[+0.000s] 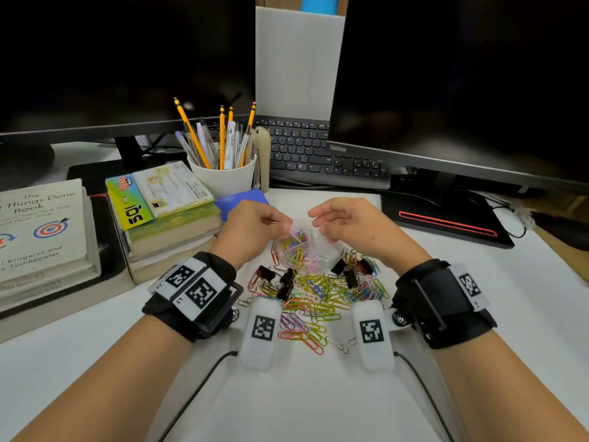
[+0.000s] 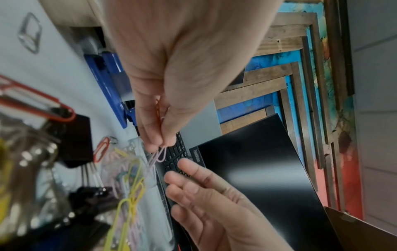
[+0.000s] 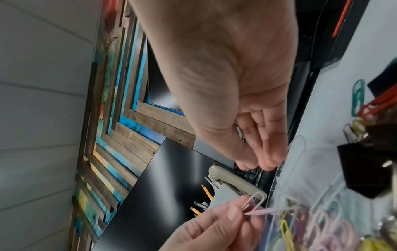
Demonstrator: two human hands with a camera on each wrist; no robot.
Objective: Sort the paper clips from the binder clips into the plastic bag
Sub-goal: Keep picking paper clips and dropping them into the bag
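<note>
Loose paper clips point(image 1: 314, 301) and black binder clips point(image 1: 287, 282) litter the desk point(image 1: 318, 403) nearest the camera. Beyond them, the left hand point(image 1: 251, 226) pinches a pink paper clip point(image 2: 158, 157) at the clear plastic bag point(image 1: 306, 247), whose edges are hard to trace. Relaxed, the right hand point(image 1: 350, 223) holds nothing; its fingertips hide the bag's far rim.

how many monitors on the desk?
2: left monitor at back left, right monitor at back right, both dark. Others could sit outside the frame.

Bare forearms wear black wrist straps point(image 1: 204, 291) bearing white square-patterned marker tags, white camera pods point(image 1: 261, 333) and thin black cables
</note>
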